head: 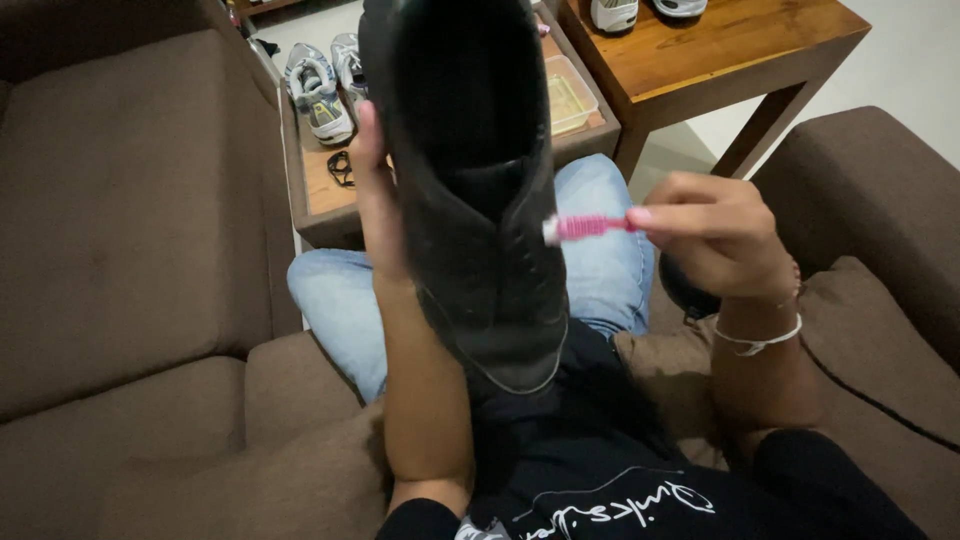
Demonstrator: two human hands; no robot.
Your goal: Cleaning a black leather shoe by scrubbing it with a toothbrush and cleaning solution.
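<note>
My left hand (377, 200) holds a black shoe (470, 190) up in front of me, fingers behind it, its opening facing me and its toe end pointing down toward my chest. My right hand (715, 235) pinches a pink toothbrush (585, 227) by the handle. The white brush head touches the shoe's right side. Below are my legs in blue jeans (345, 310) and a black shirt (600, 480).
I sit on a brown sofa (130, 220). A low wooden table (320, 195) ahead carries grey sneakers (318, 95), a small dark object and a clear plastic tray (572, 92). A second wooden table (720, 50) stands at the back right with more shoes. A brown cushion (870, 370) lies at my right.
</note>
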